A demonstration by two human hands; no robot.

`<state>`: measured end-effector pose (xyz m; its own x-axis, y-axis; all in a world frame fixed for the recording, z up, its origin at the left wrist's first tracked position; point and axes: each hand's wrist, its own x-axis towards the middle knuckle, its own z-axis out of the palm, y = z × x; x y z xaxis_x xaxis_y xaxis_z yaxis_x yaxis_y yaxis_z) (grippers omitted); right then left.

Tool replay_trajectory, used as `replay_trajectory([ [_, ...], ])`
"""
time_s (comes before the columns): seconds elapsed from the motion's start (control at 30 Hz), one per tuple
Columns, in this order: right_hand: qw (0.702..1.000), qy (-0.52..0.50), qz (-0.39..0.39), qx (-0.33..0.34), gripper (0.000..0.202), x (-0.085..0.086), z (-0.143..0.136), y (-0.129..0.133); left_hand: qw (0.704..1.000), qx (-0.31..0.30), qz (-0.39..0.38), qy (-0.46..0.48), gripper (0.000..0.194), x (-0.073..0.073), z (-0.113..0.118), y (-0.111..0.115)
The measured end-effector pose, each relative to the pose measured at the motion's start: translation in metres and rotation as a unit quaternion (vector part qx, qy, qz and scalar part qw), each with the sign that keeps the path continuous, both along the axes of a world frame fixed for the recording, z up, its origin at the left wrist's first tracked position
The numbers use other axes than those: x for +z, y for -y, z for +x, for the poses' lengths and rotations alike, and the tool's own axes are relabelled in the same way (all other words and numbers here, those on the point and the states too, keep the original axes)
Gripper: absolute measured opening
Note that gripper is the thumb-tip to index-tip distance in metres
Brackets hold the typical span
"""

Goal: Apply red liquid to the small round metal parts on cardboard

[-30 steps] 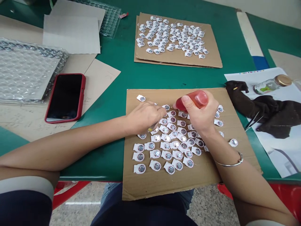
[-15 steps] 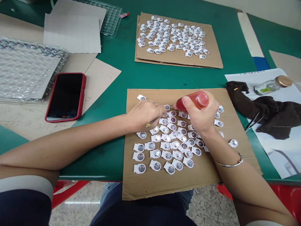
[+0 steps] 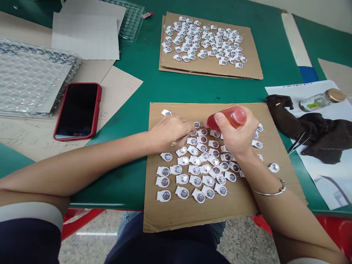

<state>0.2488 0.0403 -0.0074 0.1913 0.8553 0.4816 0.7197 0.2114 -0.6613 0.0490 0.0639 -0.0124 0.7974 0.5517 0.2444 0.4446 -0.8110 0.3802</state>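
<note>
My right hand [image 3: 242,134] is wrapped round a red squeeze bottle [image 3: 227,118], tilted so its narrow end points left and down at the small pieces. Left of that tip, my left hand [image 3: 173,132] rests over the cardboard sheet [image 3: 176,216] with its fingers pinched together at a small white-tabbed disc [image 3: 197,125]. A thin item with a yellow mark shows under the left palm, too hidden to name. Several rows of similar white tabs with round silvery discs [image 3: 195,180] cover the cardboard, some hidden beneath my hands and right forearm.
Farther back lies a stacked cardboard sheet [image 3: 209,71] bearing many such discs. At left are a red-cased phone [image 3: 78,110], clear plastic trays [image 3: 27,80] and paper sheets [image 3: 85,36]. On the right are a dark cloth [image 3: 324,135], tweezers [image 3: 298,143] and a glass jar [image 3: 316,102].
The view has shifted slightly. Both hands keep nearly the same pose, the bottle still tilted beside the left fingertips.
</note>
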Motion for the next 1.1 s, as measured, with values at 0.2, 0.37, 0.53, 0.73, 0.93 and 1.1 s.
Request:
replay_trajectory([
  [0.2, 1.000, -0.005, -0.004, 0.007, 0.038, -0.001, -0.001, 0.000, 0.998, 0.010, -0.040, 0.039, 0.019, 0.000, -0.001, -0.002],
  [0.37, 1.000, 0.002, -0.012, 0.004, 0.038, 0.000, -0.001, 0.001, 0.996, 0.034, -0.070, 0.045, 0.016, 0.003, -0.001, -0.004],
  [0.53, 1.000, -0.012, -0.010, 0.013, 0.037, -0.002, 0.000, 0.001, 0.992, 0.049, -0.084, 0.076, 0.013, 0.003, -0.002, -0.007],
  [0.73, 1.000, -0.019, -0.002, 0.019, 0.035, -0.003, 0.000, 0.001, 0.982, 0.080, -0.130, 0.108, 0.009, 0.001, -0.002, -0.009],
  [0.93, 1.000, -0.024, 0.002, 0.015, 0.035, -0.004, -0.001, 0.001, 0.972, 0.085, -0.181, 0.126, 0.009, -0.001, -0.002, -0.011],
  [1.1, 0.999, -0.041, -0.002, 0.021, 0.035, -0.009, 0.000, 0.001, 0.965, 0.103, -0.213, 0.115, 0.010, 0.002, -0.001, -0.011],
])
